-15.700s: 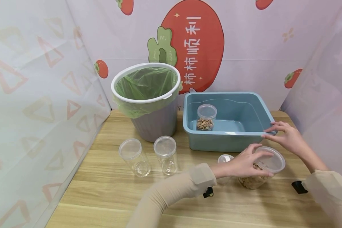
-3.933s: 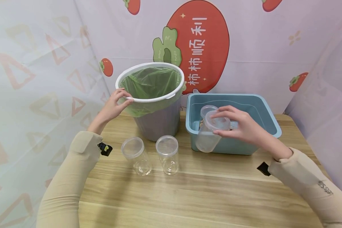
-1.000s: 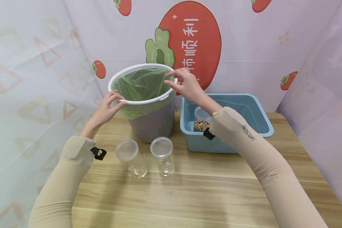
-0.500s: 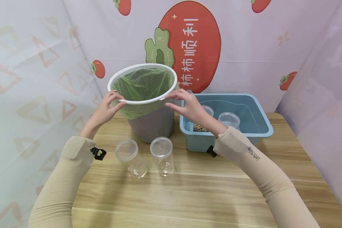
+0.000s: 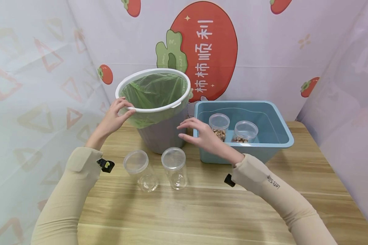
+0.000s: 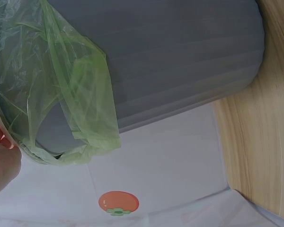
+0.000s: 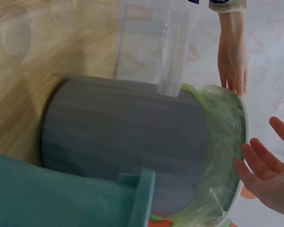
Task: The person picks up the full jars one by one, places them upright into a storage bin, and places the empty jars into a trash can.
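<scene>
My left hand [image 5: 118,114] pinches the front left of the white rim of a grey trash bin [image 5: 164,134], which has a green bag [image 5: 154,90] in it. The bin's bottom is hidden. My right hand [image 5: 203,136] hangs in the air in front of the bin, fingers spread and holding nothing. Nearest below it stands a clear lidded jar [image 5: 174,166], with another clear lidded jar [image 5: 138,163] to its left; both look empty. In the right wrist view my right hand [image 7: 270,175] appears beside the bin's rim.
To the right of the bin is a blue basin [image 5: 248,149]. Inside it stand two lidded jars of nuts, one at the left [image 5: 219,127] and a wider one [image 5: 246,131] in the middle. A patterned curtain [image 5: 263,51] closes off the back.
Over the last second my right hand has come down from the bin's right rim toward the jars. The empty jar it held earlier is out of sight. The left hand keeps its hold.
</scene>
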A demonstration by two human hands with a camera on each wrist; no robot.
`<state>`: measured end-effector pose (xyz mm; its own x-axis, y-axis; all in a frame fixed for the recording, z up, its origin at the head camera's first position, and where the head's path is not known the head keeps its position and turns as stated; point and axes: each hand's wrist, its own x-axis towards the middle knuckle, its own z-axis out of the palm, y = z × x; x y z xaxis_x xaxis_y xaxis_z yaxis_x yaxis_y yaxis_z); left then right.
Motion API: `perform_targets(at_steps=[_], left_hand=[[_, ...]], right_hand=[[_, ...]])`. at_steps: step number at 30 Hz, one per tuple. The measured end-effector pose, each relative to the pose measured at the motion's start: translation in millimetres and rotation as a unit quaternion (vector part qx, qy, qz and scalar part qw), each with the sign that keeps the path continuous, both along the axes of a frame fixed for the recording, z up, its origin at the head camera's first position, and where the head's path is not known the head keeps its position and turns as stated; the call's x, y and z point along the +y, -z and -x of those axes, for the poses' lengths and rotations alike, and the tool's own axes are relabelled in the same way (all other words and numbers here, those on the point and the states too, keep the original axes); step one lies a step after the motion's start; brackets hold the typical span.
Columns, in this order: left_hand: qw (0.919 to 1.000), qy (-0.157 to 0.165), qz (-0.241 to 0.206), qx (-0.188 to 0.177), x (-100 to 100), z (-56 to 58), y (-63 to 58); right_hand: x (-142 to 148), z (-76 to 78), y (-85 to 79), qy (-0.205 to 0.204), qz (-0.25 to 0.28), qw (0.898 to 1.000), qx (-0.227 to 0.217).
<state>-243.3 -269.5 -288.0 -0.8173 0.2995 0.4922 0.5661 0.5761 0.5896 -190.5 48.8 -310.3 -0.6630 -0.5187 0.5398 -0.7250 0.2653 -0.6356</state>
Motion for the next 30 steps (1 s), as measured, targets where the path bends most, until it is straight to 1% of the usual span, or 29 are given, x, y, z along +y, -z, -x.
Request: perform_targets(at_steps=[10,17,24,27,30], left_hand=[[1.0,-0.003,0.001,-0.007,-1,-0.2,1.0],[1.0,-0.003,0.002,-0.006,-1,0.2,1.2],[0.9999,-0.006,0.001,-0.01,0,-0.5,0.5],[1.0,-0.005,-0.002,-0.006,3,-3.5,-2.5],[0.9999,0.0,-0.008,-0.006,9,-12.6,-9.9]], right_hand=[[-2,-12.9,25.7,-0.013,-0.017,1.0,-0.006],[-5,-19.0,43.0,-0.023,-0.032,0.999,-0.03],[-6,-27.0,55.4,-0.025,-0.041,0.998,-0.047],[-7,-29.8,59.4,-0.028,-0.044,0.997,-0.054],[-8,-31.8,63.2,-0.032,-0.044,0.997,-0.055]])
